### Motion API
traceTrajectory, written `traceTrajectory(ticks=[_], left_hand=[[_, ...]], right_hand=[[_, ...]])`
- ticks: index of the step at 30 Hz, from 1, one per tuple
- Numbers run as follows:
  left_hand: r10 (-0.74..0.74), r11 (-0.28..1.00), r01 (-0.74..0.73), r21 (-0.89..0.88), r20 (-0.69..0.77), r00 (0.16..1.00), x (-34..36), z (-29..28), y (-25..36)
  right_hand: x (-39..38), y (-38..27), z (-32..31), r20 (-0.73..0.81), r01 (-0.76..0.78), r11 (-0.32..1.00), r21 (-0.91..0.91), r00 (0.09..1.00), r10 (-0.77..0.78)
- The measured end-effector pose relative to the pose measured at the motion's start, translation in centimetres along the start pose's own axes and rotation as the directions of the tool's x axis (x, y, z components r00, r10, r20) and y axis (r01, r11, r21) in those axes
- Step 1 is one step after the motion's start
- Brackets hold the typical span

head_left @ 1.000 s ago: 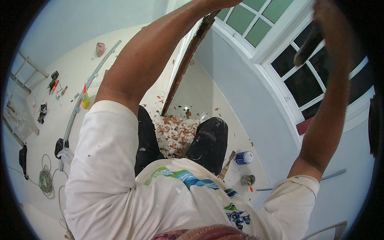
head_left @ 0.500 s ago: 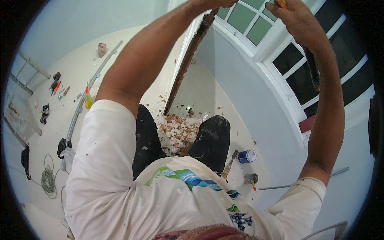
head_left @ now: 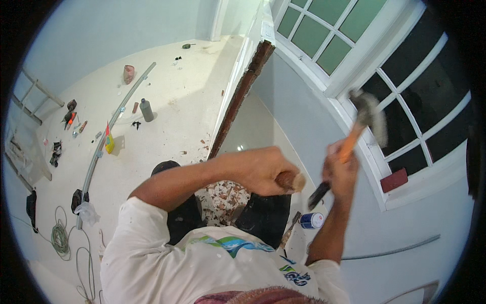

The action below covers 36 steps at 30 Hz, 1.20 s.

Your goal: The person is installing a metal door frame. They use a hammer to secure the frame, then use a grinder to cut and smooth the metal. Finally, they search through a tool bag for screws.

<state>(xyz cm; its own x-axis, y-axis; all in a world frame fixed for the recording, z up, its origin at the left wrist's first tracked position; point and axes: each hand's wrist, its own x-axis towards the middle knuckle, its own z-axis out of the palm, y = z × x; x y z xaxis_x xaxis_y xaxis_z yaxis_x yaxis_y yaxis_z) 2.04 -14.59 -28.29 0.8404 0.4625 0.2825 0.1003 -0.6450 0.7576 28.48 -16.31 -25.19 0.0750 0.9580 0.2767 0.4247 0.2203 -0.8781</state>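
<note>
My left hand point(head_left: 263, 169) is closed around the wooden handle of a chisel point(head_left: 289, 181); its pale butt points right, and its blade is hidden. Over to the right, my right hand point(head_left: 341, 169) grips a hammer point(head_left: 349, 144) with an orange and black handle. The hammer's head is raised and blurred by motion. In front of me stands a white upright panel point(head_left: 230, 109) with a rough reddish-brown edge point(head_left: 243, 91). Both hands are apart from it. White and brown chips point(head_left: 223, 200) cover the floor between my knees.
A white-framed window point(head_left: 400, 96) is at right, with a dark red block point(head_left: 394, 180) on its sill. A blue-and-white can point(head_left: 311, 220) stands by my right knee. At left lie a long metal bar point(head_left: 104, 134), a grey bottle point(head_left: 146, 110), a yellow bottle point(head_left: 109, 142) and coiled cable point(head_left: 61, 238).
Both hands have come down from the top of the panel toward my body, the left with the chisel and the right with the hammer. The grey bottle has come into view.
</note>
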Motion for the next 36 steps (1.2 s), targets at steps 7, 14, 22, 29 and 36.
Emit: traceTrajectory(ticks=[7, 14, 22, 29, 36], left_hand=[[-0.195, 0.934, 0.263, -0.24, 0.274, 0.942, 0.3, 1.1, -13.0], [-0.287, 0.747, 0.427, -0.51, 0.332, 0.899, 1.5, 2.7, -20.8], [-0.381, 0.757, 0.494, -0.428, 0.325, 0.865, 0.7, 1.3, -15.1], [-0.437, 0.68, 0.617, -0.396, 0.458, 0.774, 1.0, 0.0, -11.5], [-0.618, 0.68, 0.501, -0.536, -0.052, 0.784, 1.0, 5.4, -19.6]], right_hand=[[1.7, 15.9, 14.2, 0.388, -0.592, 0.703, 0.393, 0.8, 0.457], [5.2, 22.4, 20.2, 0.411, -0.848, 0.398, 0.35, 0.521, 0.748], [3.5, 21.3, 20.7, 0.456, -0.991, 0.099, 0.095, 0.131, 0.88], [3.6, 19.7, 20.4, 0.605, -0.976, 0.109, 0.19, 0.204, 0.77], [12.0, 29.0, 12.4, 0.515, -0.798, 0.543, -0.26, 0.361, 0.777]])
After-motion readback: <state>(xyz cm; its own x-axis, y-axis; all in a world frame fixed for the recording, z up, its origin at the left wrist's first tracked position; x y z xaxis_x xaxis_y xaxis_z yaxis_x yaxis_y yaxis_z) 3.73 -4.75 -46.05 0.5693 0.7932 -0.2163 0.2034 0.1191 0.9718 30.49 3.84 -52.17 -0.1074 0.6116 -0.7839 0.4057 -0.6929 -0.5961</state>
